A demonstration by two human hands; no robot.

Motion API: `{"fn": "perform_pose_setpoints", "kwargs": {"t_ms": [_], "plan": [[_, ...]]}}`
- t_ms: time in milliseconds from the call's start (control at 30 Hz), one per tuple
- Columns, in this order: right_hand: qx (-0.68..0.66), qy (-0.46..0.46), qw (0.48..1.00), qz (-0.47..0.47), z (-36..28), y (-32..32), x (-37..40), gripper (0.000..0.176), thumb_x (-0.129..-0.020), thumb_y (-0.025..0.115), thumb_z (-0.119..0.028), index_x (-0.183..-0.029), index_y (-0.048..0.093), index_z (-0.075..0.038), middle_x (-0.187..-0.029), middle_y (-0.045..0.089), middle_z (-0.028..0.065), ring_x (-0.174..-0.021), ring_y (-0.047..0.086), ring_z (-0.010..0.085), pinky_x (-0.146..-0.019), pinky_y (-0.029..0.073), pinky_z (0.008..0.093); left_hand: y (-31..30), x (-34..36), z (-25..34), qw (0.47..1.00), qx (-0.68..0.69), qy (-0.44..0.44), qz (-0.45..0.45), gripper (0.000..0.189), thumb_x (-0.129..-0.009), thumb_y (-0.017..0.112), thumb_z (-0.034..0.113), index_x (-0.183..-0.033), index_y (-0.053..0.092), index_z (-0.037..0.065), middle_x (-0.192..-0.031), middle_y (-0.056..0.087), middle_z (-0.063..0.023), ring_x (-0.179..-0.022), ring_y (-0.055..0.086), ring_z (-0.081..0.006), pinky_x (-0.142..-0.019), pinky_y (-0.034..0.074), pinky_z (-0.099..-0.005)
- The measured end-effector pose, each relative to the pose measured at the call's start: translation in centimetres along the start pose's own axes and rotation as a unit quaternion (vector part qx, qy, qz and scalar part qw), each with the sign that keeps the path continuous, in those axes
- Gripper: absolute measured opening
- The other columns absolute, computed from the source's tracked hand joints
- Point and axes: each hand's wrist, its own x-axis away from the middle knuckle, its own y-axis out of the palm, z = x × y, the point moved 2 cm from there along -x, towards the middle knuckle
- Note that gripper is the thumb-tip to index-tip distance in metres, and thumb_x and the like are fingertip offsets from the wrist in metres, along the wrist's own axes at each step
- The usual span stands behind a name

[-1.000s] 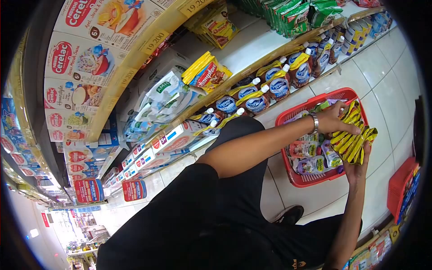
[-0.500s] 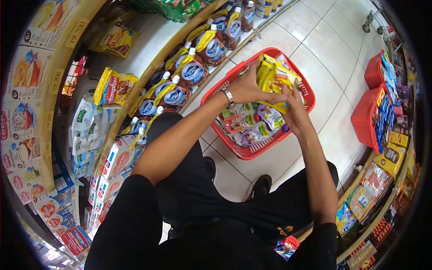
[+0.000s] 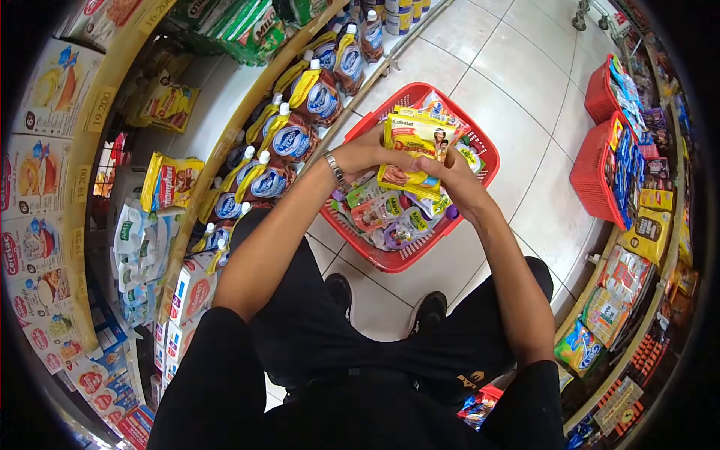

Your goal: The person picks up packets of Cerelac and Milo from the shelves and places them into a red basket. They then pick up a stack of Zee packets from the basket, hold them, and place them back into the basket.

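Note:
Both hands hold a stack of yellow packets [image 3: 414,146] above a red basket [image 3: 406,260]. My left hand [image 3: 369,159], with a metal watch on the wrist, grips the stack's left side, its thumb across the front. My right hand [image 3: 459,180] is closed on the right side, its thumb near the other thumb. The front packet faces up with a picture and print on it. Beneath the hands, the basket holds several small pouches [image 3: 377,213] with green labels and coloured caps. Fingers behind the stack are hidden.
Shelves on the left carry pouched bottles [image 3: 291,140], a yellow-red packet [image 3: 171,182], white-blue packs [image 3: 144,240] and boxes [image 3: 46,180]. Two red baskets [image 3: 592,178] of packets stand at the right, beside a lower shelf with snack bags [image 3: 604,309]. My knees and shoes [image 3: 428,309] are below the basket.
The yellow packets have been turned so that the front one's face shows squarely, and the hands have shifted left and slightly down. The whole view has shifted a little.

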Motion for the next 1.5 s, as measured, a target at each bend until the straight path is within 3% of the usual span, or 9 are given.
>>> {"fn": "perform_pose_setpoints", "kwargs": {"t_ms": [233, 333, 500, 800, 967, 1033, 1300, 1433, 1500], "plan": [[0.005, -0.054, 0.998, 0.034, -1.0, 0.6, 0.1, 0.075, -0.078, 0.085, -0.033, -0.134, 0.048, 0.001, -0.121, 0.063, 0.0108, -0.111, 0.061, 0.0175, -0.097, 0.047, 0.0316, -0.1, -0.2, -0.2, 0.999, 0.026, -0.004, 0.02, 0.063, -0.079, 0.082, 0.014, -0.135, 0.053, 0.004, -0.125, 0.065, -0.0088, -0.111, 0.065, -0.018, -0.096, 0.053, -0.033], [0.023, 0.004, 1.0, 0.001, -1.5, 0.7, 0.1, 0.064, -0.084, 0.078, -0.037, -0.131, 0.054, -0.002, -0.12, 0.065, 0.0082, -0.108, 0.063, 0.017, -0.096, 0.049, 0.032, -1.1, -0.5, -1.2, 0.998, 0.037, -0.043, 0.028, 0.061, -0.08, 0.081, 0.017, -0.133, 0.053, 0.004, -0.122, 0.066, -0.0072, -0.107, 0.065, -0.0162, -0.094, 0.053, -0.0318], [0.003, -0.021, 1.0, 0.008, -0.9, 0.8, -0.2, 0.085, -0.082, 0.079, -0.043, -0.144, 0.038, -0.002, -0.133, 0.056, 0.0114, -0.119, 0.057, 0.0211, -0.1, 0.045, 0.0344, -0.6, -0.4, -0.8, 0.995, 0.087, -0.007, 0.042, 0.057, -0.083, 0.079, 0.012, -0.133, 0.052, 0.004, -0.125, 0.064, -0.0094, -0.112, 0.063, -0.0178, -0.096, 0.052, -0.0338], [0.085, -0.038, 0.993, -0.069, -3.6, 1.1, 0.9, 0.104, -0.068, 0.09, -0.033, -0.145, 0.033, 0.003, -0.133, 0.055, 0.0135, -0.121, 0.056, 0.0217, -0.104, 0.044, 0.0336, 0.0, 0.4, 0.4, 0.997, 0.002, 0.032, 0.064, 0.061, -0.078, 0.078, 0.001, -0.133, 0.053, 0.002, -0.126, 0.064, -0.0111, -0.114, 0.062, -0.0188, -0.099, 0.05, -0.0341], [0.136, -0.165, 0.977, -0.006, -2.1, 0.0, 0.2, 0.111, -0.056, 0.096, -0.034, -0.141, 0.036, 0.006, -0.134, 0.052, 0.0189, -0.125, 0.053, 0.027, -0.107, 0.042, 0.0378, -0.2, 0.4, 1.2, 0.988, -0.109, 0.086, 0.07, 0.085, -0.063, 0.09, -0.002, -0.138, 0.049, 0.004, -0.132, 0.06, -0.007, -0.122, 0.056, -0.0168, -0.106, 0.044, -0.0338], [0.285, -0.275, 0.917, 0.048, -2.7, 0.1, 0.6, 0.117, -0.055, 0.097, -0.028, -0.144, 0.03, 0.008, -0.136, 0.052, 0.0189, -0.126, 0.052, 0.0265, -0.109, 0.04, 0.0368, -0.9, 0.5, 0.6, 0.981, -0.115, 0.129, 0.083, 0.094, -0.059, 0.093, 0.001, -0.139, 0.046, 0.005, -0.132, 0.059, -0.0054, -0.123, 0.054, -0.0164, -0.108, 0.043, -0.0346], [0.34, -0.288, 0.888, 0.112, -3.3, 0.0, 1.4, 0.123, -0.051, 0.092, -0.041, -0.144, 0.03, 0.009, -0.14, 0.044, 0.0266, -0.132, 0.044, 0.0379, -0.113, 0.036, 0.0436, -0.9, 0.1, 1.4, 0.96, -0.232, 0.14, 0.062, 0.108, -0.057, 0.095, 0.005, -0.146, 0.034, 0.006, -0.143, 0.047, -0.0067, -0.133, 0.045, -0.0173, -0.111, 0.04, -0.0356], [0.37, -0.333, 0.849, 0.176, -3.3, -0.9, 0.8, 0.117, -0.051, 0.092, -0.027, -0.147, 0.029, -0.002, -0.135, 0.043, 0.0221, -0.129, 0.043, 0.0384, -0.11, 0.038, 0.0463, -0.3, 0.4, 2.9, 0.967, -0.206, 0.138, 0.056, 0.137, -0.056, 0.097, 0.011, -0.158, 0.006, 0.011, -0.154, 0.032, -0.0177, -0.14, 0.038, -0.025, -0.112, 0.039, -0.0388], [0.35, -0.317, 0.861, 0.188, -3.6, -1.0, 1.0, 0.115, -0.05, 0.092, -0.022, -0.147, 0.031, -0.003, -0.135, 0.043, 0.0213, -0.129, 0.042, 0.0382, -0.11, 0.037, 0.0462, 0.0, 0.3, 3.3, 0.981, -0.155, 0.103, 0.048, 0.142, -0.053, 0.097, 0.015, -0.16, 0.003, 0.016, -0.163, 0.017, -0.0105, -0.147, 0.028, -0.0247, -0.116, 0.032, -0.0436]]}}
